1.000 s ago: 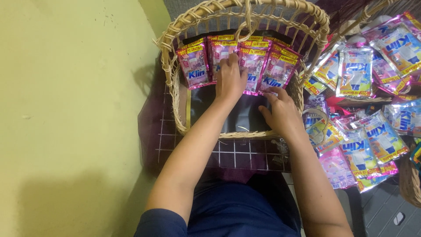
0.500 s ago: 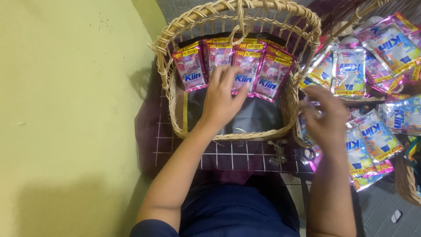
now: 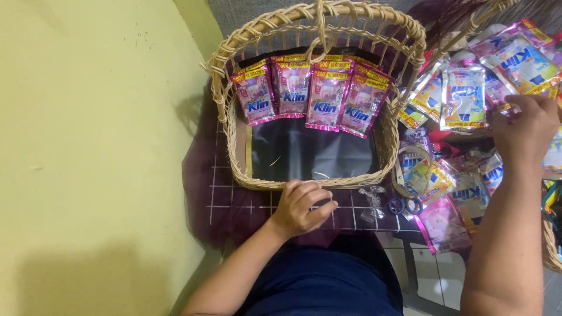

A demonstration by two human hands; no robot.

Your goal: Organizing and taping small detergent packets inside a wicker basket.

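A woven wicker basket [image 3: 231,126] with a looped handle sits in front of me, with a dark lining on its bottom. Several pink sachets [image 3: 328,96] stand in a row against its far wall. My left hand [image 3: 301,206] rests loosely curled on the basket's near rim and holds nothing. My right hand [image 3: 524,126] is far out to the right, over a heap of loose sachets [image 3: 465,96] in pink, blue and silver. Its fingers touch the packets, and whether they grip one is hidden.
A yellow wall [image 3: 88,158] fills the left side. A dark purple cloth [image 3: 202,193] lies under the basket on a tiled floor. A tape roll [image 3: 410,167], small scissors [image 3: 405,206] and a clear wrapper [image 3: 372,199] lie right of the basket. Another wicker rim [image 3: 550,246] shows at far right.
My left hand drew back from the pink sachets to the basket's near rim. My right hand left the basket and swung out right to the sachet heap.
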